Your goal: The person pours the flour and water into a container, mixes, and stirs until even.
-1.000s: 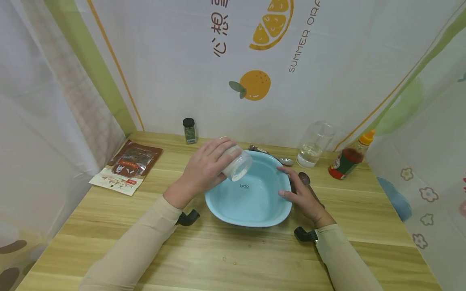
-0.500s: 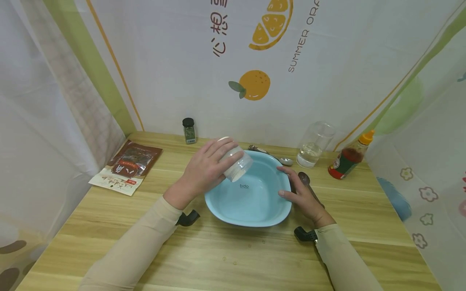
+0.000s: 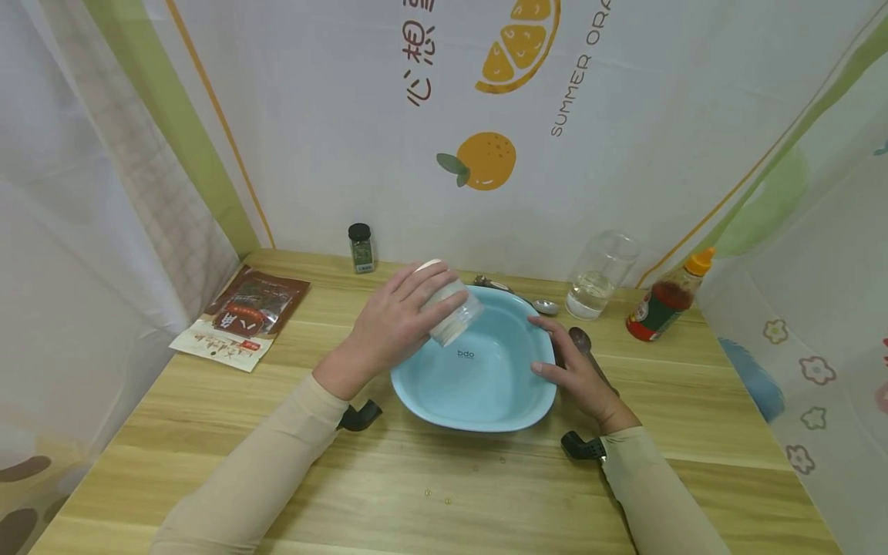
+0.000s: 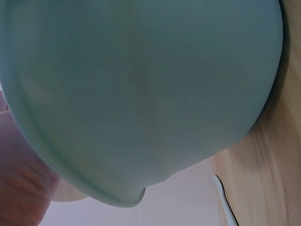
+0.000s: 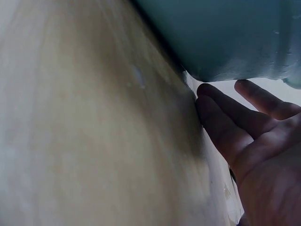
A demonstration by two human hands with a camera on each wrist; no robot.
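Observation:
In the head view my left hand (image 3: 395, 320) grips a clear jar (image 3: 454, 320) from above, fingers wrapped over its side. The jar is tilted, its lower end leaning down and right over a light blue basin (image 3: 479, 397). Whitish parts show through its wall. My right hand (image 3: 579, 378) holds the basin's right side, thumb and forefinger tips at the rim. In the right wrist view the other fingers (image 5: 225, 122) lie by the basin's outer wall, low near the table. The basin's outer wall (image 4: 155, 94) fills most of the left wrist view.
Behind the basin lie spoons (image 3: 546, 307); a dark one (image 3: 580, 339) is right of it. A glass with pale liquid (image 3: 590, 297) and a red sauce bottle (image 3: 662, 304) stand back right. A spice jar (image 3: 361, 250) and packets (image 3: 243, 316) are left. Small droplets (image 3: 447, 501) dot the table.
The jar has turned slightly in my left hand and keeps its tilt over the basin. My right hand has stayed at the rim.

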